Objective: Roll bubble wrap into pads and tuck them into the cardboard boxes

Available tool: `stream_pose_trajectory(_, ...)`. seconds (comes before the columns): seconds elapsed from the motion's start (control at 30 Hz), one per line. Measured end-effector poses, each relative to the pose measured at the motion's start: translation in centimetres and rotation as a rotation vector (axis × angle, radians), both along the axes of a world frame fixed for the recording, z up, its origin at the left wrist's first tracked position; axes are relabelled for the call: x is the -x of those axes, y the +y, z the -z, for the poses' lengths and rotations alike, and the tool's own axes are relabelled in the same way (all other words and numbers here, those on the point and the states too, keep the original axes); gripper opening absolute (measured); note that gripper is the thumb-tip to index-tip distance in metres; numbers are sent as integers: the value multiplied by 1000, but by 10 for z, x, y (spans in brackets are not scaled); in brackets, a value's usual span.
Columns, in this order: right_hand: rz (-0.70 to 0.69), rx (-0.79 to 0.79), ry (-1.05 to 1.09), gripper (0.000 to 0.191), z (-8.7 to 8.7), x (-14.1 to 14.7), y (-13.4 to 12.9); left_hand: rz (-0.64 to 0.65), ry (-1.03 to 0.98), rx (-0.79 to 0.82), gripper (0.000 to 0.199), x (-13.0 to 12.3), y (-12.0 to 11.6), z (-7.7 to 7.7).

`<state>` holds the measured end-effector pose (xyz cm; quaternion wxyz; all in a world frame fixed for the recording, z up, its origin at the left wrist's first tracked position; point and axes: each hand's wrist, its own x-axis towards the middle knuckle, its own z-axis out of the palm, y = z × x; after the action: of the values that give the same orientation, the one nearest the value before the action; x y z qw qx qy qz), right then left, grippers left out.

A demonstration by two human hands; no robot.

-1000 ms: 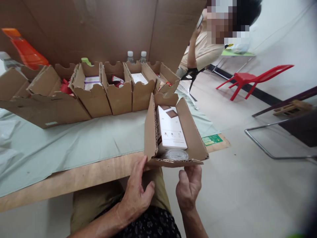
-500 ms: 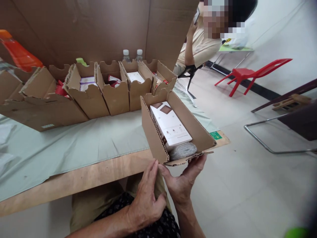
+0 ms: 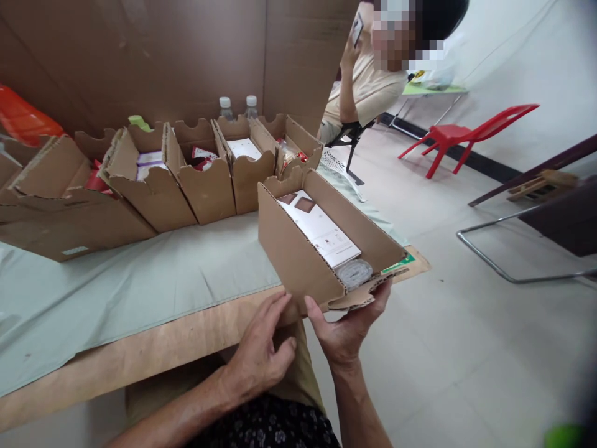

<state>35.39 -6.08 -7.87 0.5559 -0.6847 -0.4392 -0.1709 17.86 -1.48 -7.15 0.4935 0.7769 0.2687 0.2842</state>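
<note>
An open cardboard bin (image 3: 298,249) stands at the right end of the table, its near end at the table's front edge. Inside lie a white box (image 3: 321,233) with brown squares printed on it and a roll of clear wrap (image 3: 354,274). My right hand (image 3: 347,330) grips the bin's near end, thumb at the front and fingers under the flap on the right. My left hand (image 3: 265,348) is beside the bin's near left corner, fingertips at its lower edge, thumb spread apart and nothing held in it.
Several cardboard bins (image 3: 200,193) with packets and boxes line the back of the table (image 3: 186,323). Behind them are two capped bottles, an orange bottle (image 3: 28,118) and a tall cardboard panel (image 3: 186,56). A seated person holds a phone; a red chair (image 3: 457,134) stands farther right.
The bin's near end has swung slightly right and its left side shows more. My left hand has moved left and down, its thumb farther from the bin. The view has shifted a little.
</note>
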Motion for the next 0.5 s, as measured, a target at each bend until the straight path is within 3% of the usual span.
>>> stream_pose_trajectory(0.2, -78, -110, 204, 113, -23, -16, 1, -116, 53, -64, 65, -11, 49, -5)
stream_pose_trajectory(0.37, -73, -254, 205, 102, -51, -32, -4, -151, 146, -181, 64, -26, 80, 18)
stream_pose_trajectory(0.5, -62, -311, 173, 97, -64, -50, -19, -181, 136, -204, 58, -25, 84, 31)
